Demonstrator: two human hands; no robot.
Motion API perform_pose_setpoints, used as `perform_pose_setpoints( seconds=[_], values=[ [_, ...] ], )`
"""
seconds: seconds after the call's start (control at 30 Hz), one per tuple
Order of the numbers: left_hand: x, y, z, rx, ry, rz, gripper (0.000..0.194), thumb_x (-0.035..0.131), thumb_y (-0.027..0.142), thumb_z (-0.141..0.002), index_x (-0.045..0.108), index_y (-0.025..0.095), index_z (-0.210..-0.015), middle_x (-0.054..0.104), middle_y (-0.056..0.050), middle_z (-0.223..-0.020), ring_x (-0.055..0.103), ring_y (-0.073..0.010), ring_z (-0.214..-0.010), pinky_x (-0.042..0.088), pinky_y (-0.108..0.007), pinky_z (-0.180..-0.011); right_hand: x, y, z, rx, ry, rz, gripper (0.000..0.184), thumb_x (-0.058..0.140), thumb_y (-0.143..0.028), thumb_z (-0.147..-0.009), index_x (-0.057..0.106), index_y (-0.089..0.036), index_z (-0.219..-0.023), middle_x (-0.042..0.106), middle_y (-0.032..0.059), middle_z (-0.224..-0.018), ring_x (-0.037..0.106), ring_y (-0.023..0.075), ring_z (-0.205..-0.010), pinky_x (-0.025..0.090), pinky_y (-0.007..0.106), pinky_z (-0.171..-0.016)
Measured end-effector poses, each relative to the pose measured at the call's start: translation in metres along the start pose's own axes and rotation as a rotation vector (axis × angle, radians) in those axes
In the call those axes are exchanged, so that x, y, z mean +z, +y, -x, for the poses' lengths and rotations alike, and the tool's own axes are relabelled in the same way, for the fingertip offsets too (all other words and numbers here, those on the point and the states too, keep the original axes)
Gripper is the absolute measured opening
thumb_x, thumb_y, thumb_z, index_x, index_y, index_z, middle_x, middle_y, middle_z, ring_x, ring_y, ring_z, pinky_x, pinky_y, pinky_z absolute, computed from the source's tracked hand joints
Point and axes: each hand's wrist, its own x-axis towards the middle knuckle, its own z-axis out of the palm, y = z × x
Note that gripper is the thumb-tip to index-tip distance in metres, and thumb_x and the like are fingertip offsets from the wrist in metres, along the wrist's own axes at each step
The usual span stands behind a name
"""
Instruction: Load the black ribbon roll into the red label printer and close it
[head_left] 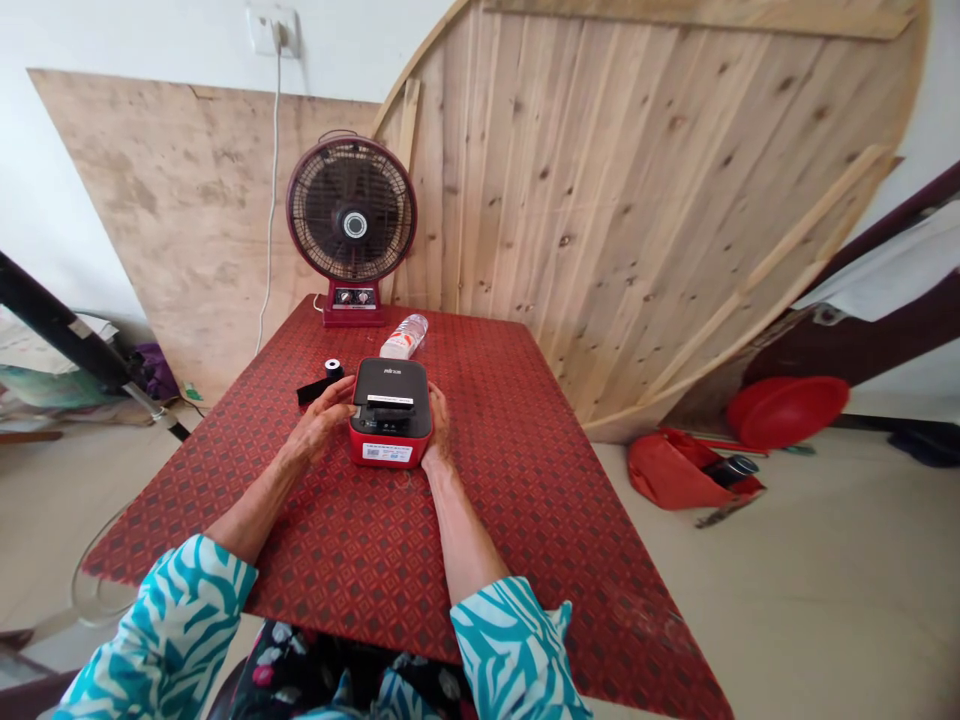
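A small box-shaped label printer (391, 385) with a black top and red sides sits on the table, a white sticker on its near side. My left hand (324, 418) holds its left side, the thumb at the top's near left edge. Around the right side curls my right hand (439, 428), its fingers partly hidden by the printer. Just left of the printer are a small roll (333, 369) with a white, dark-centred end and a flat black piece (313, 390). Behind the printer a clear plastic bottle (405, 336) with a red and white label lies on its side.
A dark red fan (352, 225) stands at the far end of the red patterned table (510, 520). Wooden boards (600, 200) lean on the wall behind. On the floor at right are an orange bag (667, 470) and a red basin (787, 410). A black pole (67, 325) slants at left.
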Motion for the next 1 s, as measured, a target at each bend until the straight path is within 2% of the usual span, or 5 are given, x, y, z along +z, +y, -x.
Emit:
perform_pose_setpoints(
  seconds=[0.23,0.57,0.7,0.8,1.0],
  values=[
    [0.004,0.001,0.002,-0.009,0.045,-0.028,0.066,0.068,0.027,-0.062,0.057,0.023,-0.127,0.049,-0.01,-0.145,0.055,-0.0312,-0.121,0.051,-0.039,-0.091,-0.001,0.002,-0.004,0.027,0.029,0.029,0.05,0.057,-0.052,-0.078,0.063,-0.018,-0.114,0.071,0.0053,-0.105,0.061,0.018,-0.099,0.046,0.03,-0.084],
    [0.0,0.005,0.002,0.065,0.006,-0.171,0.063,0.064,0.031,-0.066,0.059,0.018,-0.127,0.067,-0.01,-0.121,0.065,-0.0275,-0.104,0.051,-0.037,-0.086,-0.001,0.002,-0.002,0.023,-0.004,-0.021,0.05,0.055,-0.055,-0.078,0.061,-0.022,-0.115,0.068,0.0048,-0.114,0.062,0.018,-0.097,0.047,0.031,-0.083],
    [0.007,0.023,-0.009,0.31,-0.001,-0.546,0.047,0.059,0.033,-0.075,0.065,0.015,-0.118,0.068,-0.01,-0.12,0.061,-0.0266,-0.111,0.047,-0.037,-0.096,0.0,0.0,0.0,0.015,0.008,-0.006,0.05,0.055,-0.055,-0.079,0.061,-0.022,-0.115,0.068,0.0051,-0.115,0.062,0.019,-0.099,0.047,0.033,-0.086],
    [0.027,0.041,-0.026,0.427,-0.164,-0.976,0.035,0.048,0.03,-0.085,0.069,0.018,-0.11,0.07,-0.008,-0.116,0.064,-0.0233,-0.107,0.046,-0.036,-0.097,0.0,0.001,-0.001,0.031,-0.008,-0.034,0.05,0.055,-0.056,-0.078,0.061,-0.023,-0.115,0.068,0.0042,-0.114,0.062,0.0189,-0.096,0.047,0.034,-0.086],
    [0.067,0.059,-0.059,0.229,-0.551,-1.799,0.03,0.046,0.024,-0.088,0.072,0.023,-0.104,0.074,-0.007,-0.107,0.066,-0.0248,-0.104,0.046,-0.035,-0.092,-0.001,0.01,-0.008,-0.006,-0.011,-0.038,0.045,0.057,-0.054,-0.077,0.064,-0.025,-0.111,0.068,0.0023,-0.114,0.06,0.0196,-0.104,0.046,0.034,-0.089]
  ],
)
